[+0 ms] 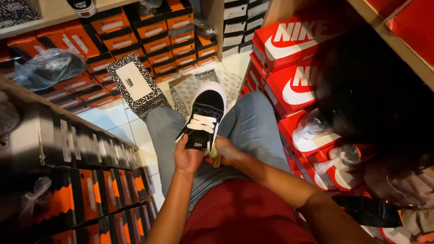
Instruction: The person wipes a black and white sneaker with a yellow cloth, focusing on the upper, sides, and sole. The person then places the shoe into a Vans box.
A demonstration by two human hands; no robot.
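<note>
A black sneaker (203, 118) with wide white laces and a white sole is held over the lap, toe pointing away from the person, above the blue jeans (253, 131). The left hand (187, 156) is closed around the heel end of the shoe, with the thumb laid up along its near side. The right hand (224, 151) is pressed against the other side of the heel, touching the shoe, and something yellowish is seen between its fingers and the shoe; what it is cannot be told. The two hands are thus brought close together, both clamped on the same sneaker. Just beyond the toe an open shoebox (192, 92) with a black-and-white speckled pattern is set on the white tiled floor (113, 117), and its lid (135, 86), of the same pattern with a white label, is laid beside it to the left. Stacks of orange and black shoeboxes (153, 31) are seen at the back and along the left side, while red boxes with white markings (294, 58) are piled on the right. A crumpled clear plastic bag (47, 68) is rested on the boxes at the upper left.
</note>
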